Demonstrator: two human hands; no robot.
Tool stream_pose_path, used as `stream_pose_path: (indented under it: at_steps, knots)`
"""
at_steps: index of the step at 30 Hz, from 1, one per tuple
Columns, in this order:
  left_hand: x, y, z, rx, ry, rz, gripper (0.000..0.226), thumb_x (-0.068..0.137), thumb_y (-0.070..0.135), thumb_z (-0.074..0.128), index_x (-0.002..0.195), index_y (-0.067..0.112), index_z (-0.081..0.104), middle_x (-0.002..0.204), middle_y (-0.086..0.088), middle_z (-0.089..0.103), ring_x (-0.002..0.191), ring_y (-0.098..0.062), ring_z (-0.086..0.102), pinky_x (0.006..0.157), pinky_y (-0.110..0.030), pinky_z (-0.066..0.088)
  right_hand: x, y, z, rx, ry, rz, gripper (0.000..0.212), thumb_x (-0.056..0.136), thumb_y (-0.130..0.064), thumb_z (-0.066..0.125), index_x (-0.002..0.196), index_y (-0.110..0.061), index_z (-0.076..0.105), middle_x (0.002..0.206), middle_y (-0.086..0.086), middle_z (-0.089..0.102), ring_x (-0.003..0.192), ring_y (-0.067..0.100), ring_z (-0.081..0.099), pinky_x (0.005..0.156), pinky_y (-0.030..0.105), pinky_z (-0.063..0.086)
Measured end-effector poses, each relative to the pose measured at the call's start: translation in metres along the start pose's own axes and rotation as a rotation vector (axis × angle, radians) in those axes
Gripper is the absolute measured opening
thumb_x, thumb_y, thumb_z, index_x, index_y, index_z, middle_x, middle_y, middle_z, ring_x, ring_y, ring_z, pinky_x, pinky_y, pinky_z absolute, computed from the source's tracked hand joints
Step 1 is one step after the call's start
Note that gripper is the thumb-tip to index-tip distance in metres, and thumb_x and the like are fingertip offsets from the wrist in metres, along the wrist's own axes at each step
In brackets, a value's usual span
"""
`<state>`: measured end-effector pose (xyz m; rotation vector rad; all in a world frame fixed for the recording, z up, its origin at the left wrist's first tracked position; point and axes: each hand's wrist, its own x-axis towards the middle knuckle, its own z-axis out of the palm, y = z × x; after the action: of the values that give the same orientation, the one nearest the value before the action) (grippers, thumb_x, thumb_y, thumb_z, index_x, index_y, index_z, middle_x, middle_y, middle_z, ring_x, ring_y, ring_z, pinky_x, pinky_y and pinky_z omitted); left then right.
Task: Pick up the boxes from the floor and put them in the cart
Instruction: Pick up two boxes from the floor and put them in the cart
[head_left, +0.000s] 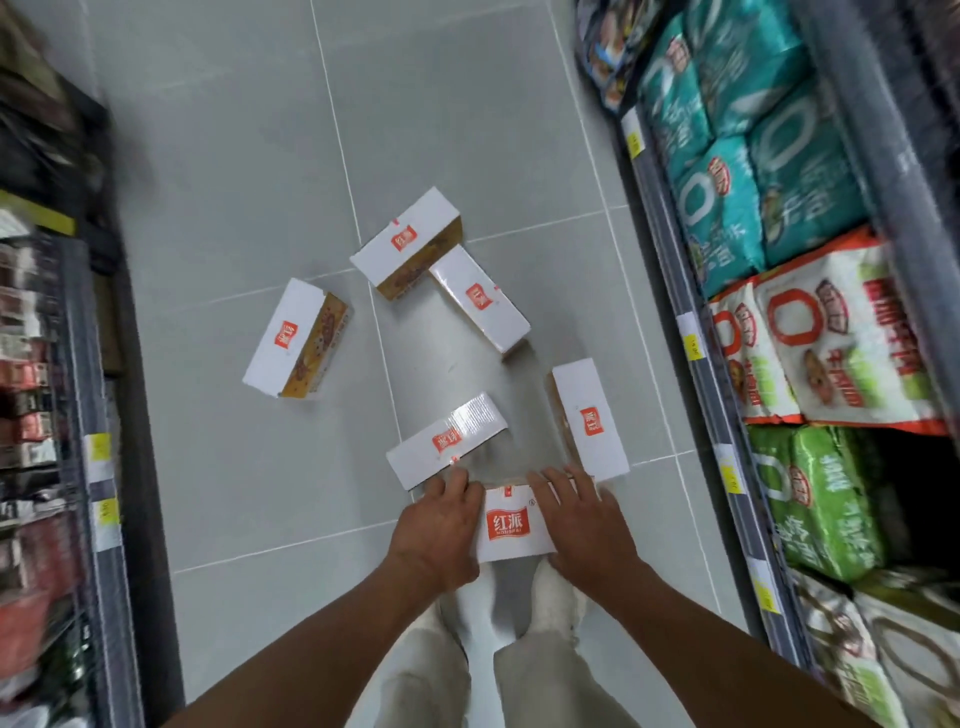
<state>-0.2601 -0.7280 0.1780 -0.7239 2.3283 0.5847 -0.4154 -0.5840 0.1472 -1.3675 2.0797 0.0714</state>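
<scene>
I hold a white box with a red logo (511, 522) between both hands, just above my feet. My left hand (439, 527) grips its left side and my right hand (587, 525) grips its right side. Several more white boxes of the same kind lie scattered on the grey tiled floor ahead: one close by (447, 439), one on the right (592, 418), one on the left (291, 338), and two touching each other further off (408, 241) (480, 299). No cart is in view.
Store shelves line both sides of the aisle. The right shelf (696, 332) carries teal, white-orange and green bags. The left shelf (93, 457) is blurred, with dark and red packs. My legs in light trousers (498, 665) stand below the held box.
</scene>
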Motion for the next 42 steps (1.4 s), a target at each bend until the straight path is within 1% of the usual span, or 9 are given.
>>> stream_pose_path:
  at_steps: [7,10,13,16,20,23,32,38,42]
  knots:
    - [-0.109,0.025,-0.116,0.144,0.048,0.090,0.080,0.072,0.046,0.080,0.137,0.019,0.043,0.130,-0.004,0.049,0.106,-0.022,0.053,0.064,-0.033,0.051,-0.094,-0.058,-0.119,-0.028,0.003,0.058,0.104,0.054,-0.042,0.096,0.141,-0.023,0.043,0.135,0.006,0.059,0.122,0.030,0.058,0.086,0.047,0.058]
    - [-0.169,0.025,-0.158,0.193,0.078,0.152,0.077,0.064,0.044,0.083,0.129,0.015,0.053,0.119,-0.006,0.053,0.097,-0.025,0.055,0.055,-0.034,0.053,-0.144,-0.092,-0.165,-0.004,0.047,0.064,0.104,0.060,-0.039,0.094,0.145,-0.023,0.036,0.139,0.006,0.054,0.126,0.029,0.052,0.085,0.046,0.059]
    - [-0.222,0.025,-0.197,0.248,0.133,0.233,0.073,0.066,0.045,0.079,0.127,0.016,0.052,0.118,-0.003,0.051,0.097,-0.023,0.052,0.052,-0.032,0.047,-0.193,-0.124,-0.201,0.053,0.104,0.093,0.102,0.064,-0.036,0.089,0.148,-0.026,0.031,0.140,0.001,0.048,0.129,0.026,0.043,0.085,0.047,0.056]
    - [-0.266,0.025,-0.235,0.314,0.191,0.330,0.076,0.070,0.048,0.078,0.134,0.020,0.046,0.122,0.000,0.050,0.103,-0.019,0.051,0.057,-0.029,0.043,-0.239,-0.154,-0.231,0.115,0.190,0.114,0.099,0.070,-0.038,0.083,0.151,-0.029,0.026,0.144,-0.003,0.043,0.133,0.023,0.035,0.091,0.048,0.049]
    - [-0.316,0.040,-0.281,0.384,0.217,0.460,0.092,0.072,0.053,0.078,0.148,0.022,0.037,0.138,-0.001,0.047,0.118,-0.020,0.050,0.080,-0.034,0.055,-0.298,-0.183,-0.251,0.152,0.280,0.197,0.103,0.070,-0.044,0.079,0.154,-0.031,0.021,0.149,-0.005,0.037,0.134,0.023,0.031,0.097,0.048,0.047]
    - [-0.345,0.067,-0.300,0.476,0.234,0.550,0.093,0.070,0.052,0.078,0.148,0.021,0.037,0.139,-0.001,0.046,0.121,-0.022,0.051,0.082,-0.037,0.054,-0.346,-0.198,-0.257,0.201,0.371,0.282,0.102,0.069,-0.044,0.076,0.153,-0.035,0.019,0.147,-0.007,0.037,0.133,0.021,0.032,0.097,0.045,0.047]
    - [-0.406,0.198,-0.276,0.681,0.198,0.927,0.083,0.065,0.049,0.078,0.136,0.025,0.045,0.130,0.002,0.044,0.122,-0.021,0.047,0.089,-0.042,0.054,-0.513,-0.201,-0.219,0.297,0.546,0.614,0.097,0.071,-0.045,0.075,0.151,-0.033,0.022,0.145,-0.004,0.039,0.131,0.023,0.033,0.101,0.045,0.046]
    - [-0.487,0.332,-0.199,0.839,0.129,1.225,0.081,0.064,0.049,0.076,0.134,0.026,0.043,0.129,0.001,0.044,0.120,-0.021,0.048,0.093,-0.042,0.052,-0.673,-0.209,-0.141,0.357,0.660,0.949,0.098,0.067,-0.048,0.074,0.151,-0.040,0.022,0.142,-0.008,0.041,0.128,0.022,0.036,0.095,0.042,0.049]
    - [-0.567,0.407,-0.116,0.916,0.089,1.428,0.084,0.066,0.055,0.076,0.137,0.025,0.042,0.131,0.000,0.044,0.121,-0.023,0.049,0.093,-0.043,0.052,-0.790,-0.241,-0.072,0.380,0.713,1.140,0.097,0.069,-0.046,0.073,0.152,-0.034,0.024,0.144,-0.006,0.041,0.127,0.024,0.037,0.097,0.044,0.049]
